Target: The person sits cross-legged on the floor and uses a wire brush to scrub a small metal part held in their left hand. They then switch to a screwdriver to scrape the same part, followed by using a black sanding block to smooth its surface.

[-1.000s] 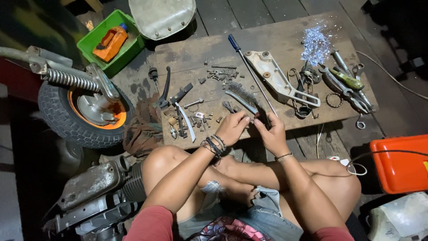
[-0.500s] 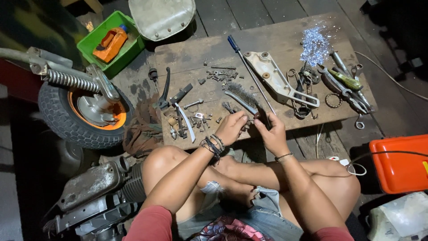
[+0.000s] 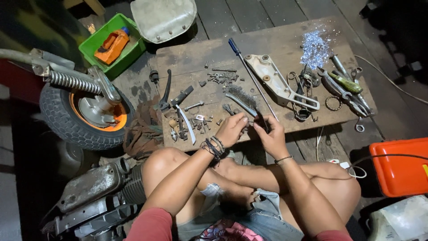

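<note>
I sit cross-legged at the near edge of a low wooden board (image 3: 285, 44). My left hand (image 3: 232, 129) pinches a small metal part at its fingertips. My right hand (image 3: 269, 136) grips a dark flat tool (image 3: 262, 119) that points up toward the left hand's part. The two hands almost touch over the board's front edge. Just beyond them lie a wire brush (image 3: 242, 99) and a long blue-handled rod (image 3: 252, 76). What exactly the small part is cannot be made out.
Bolts and small parts (image 3: 218, 76), a pale metal bracket (image 3: 278, 82), pliers and wrenches (image 3: 345, 87) and shiny shavings (image 3: 314, 44) cover the board. A scooter wheel (image 3: 84, 111) and engine (image 3: 96, 187) stand left, a green bin (image 3: 113, 40) behind, an orange case (image 3: 399, 167) right.
Both hands stay together at the board's edge with small finger movements; the dark tool in the right hand has tilted slightly. The view has shifted a little.
</note>
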